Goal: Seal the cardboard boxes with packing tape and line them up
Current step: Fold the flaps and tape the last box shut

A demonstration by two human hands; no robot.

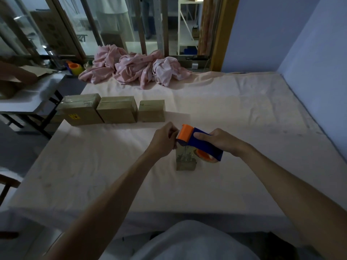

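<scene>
The small cardboard box (185, 160) stands upright on the sheet-covered bed (244, 113), matte brown, with glossy clear tape running down its near face. Above it, the right hand (223, 140) grips the blue plastic tape dispenser (201, 142), which has an orange blade guard and roll. The left hand (164, 139) pinches the dispenser's front end. Three rectangular sealed boxes (114, 109) stand in a row farther back; crumpled pink fabric (137, 67) lies beyond.

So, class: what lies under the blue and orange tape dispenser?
Under the tape dispenser stands a small cardboard box on the sheet-covered table, with clear tape running down its near face. The box's top is covered by the dispenser and both hands.
</scene>
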